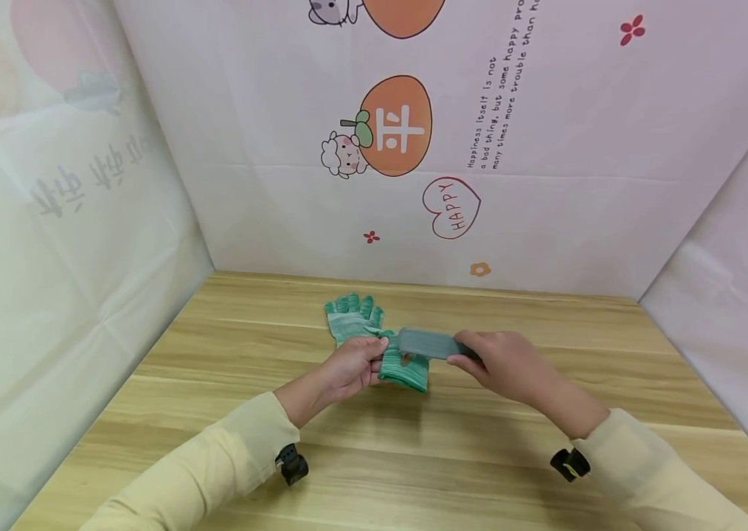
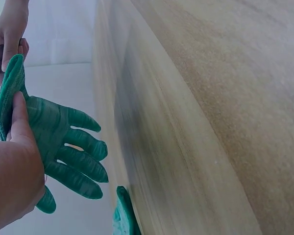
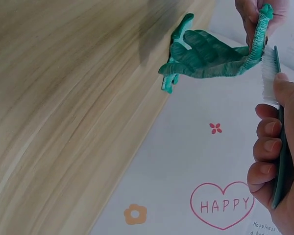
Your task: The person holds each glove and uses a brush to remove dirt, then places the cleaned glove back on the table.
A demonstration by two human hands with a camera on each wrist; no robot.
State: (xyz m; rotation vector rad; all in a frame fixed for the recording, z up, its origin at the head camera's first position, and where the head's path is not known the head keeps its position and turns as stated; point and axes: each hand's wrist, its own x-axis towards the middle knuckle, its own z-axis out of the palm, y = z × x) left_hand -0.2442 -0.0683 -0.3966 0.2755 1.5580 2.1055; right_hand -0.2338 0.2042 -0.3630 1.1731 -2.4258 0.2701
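Observation:
My left hand [image 1: 355,363] grips a green knit glove [image 1: 406,369] by its cuff, up off the table. In the left wrist view the fingers of this held glove [image 2: 71,137] hang down, spread apart. My right hand [image 1: 510,366] holds a brush [image 1: 430,344] by its handle. The right wrist view shows white bristles on the brush [image 3: 269,81], facing the cuff of the glove [image 3: 259,44] and close to it; whether they touch, I cannot tell. A second green glove [image 1: 350,318] lies on the table just beyond my left hand, partly hidden by it.
Below is a wood-grain table [image 1: 268,354]. A white printed sheet [image 1: 281,199] rises at the table's back edge, with white sheets on both sides. Black wrist cameras [image 1: 292,464] are strapped to both forearms.

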